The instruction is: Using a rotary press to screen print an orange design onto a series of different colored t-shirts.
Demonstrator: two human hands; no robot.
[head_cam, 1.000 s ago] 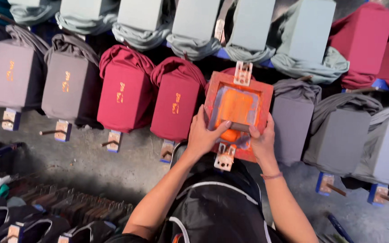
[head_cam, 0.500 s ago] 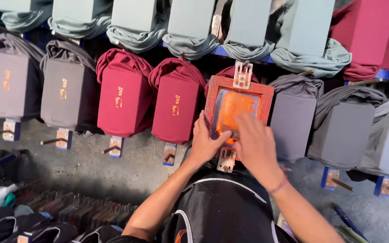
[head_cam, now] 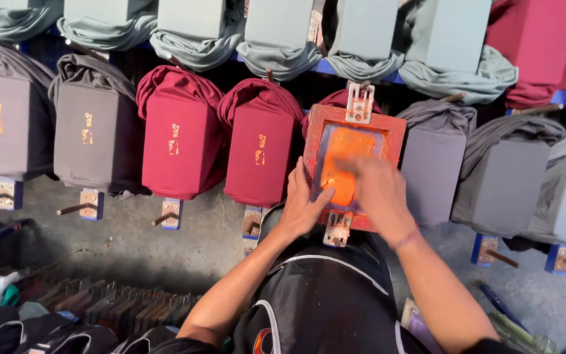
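Steadying the red wooden screen-printing frame by its left edge, the left hand grips it flat on a maroon-draped board. The right hand, blurred, sweeps over the orange mesh, probably clutching a squeegee. A slipping frame could smear the print beside the maroon shirt.

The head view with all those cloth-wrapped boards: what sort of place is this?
Most likely a small screen-printing workshop for garments. Rows of maroon, grey and pale green shirts stretched over flat boards fill the view. The left hand steadies a red-framed printing screen smeared with orange ink, while the right hand sweeps across its mesh.
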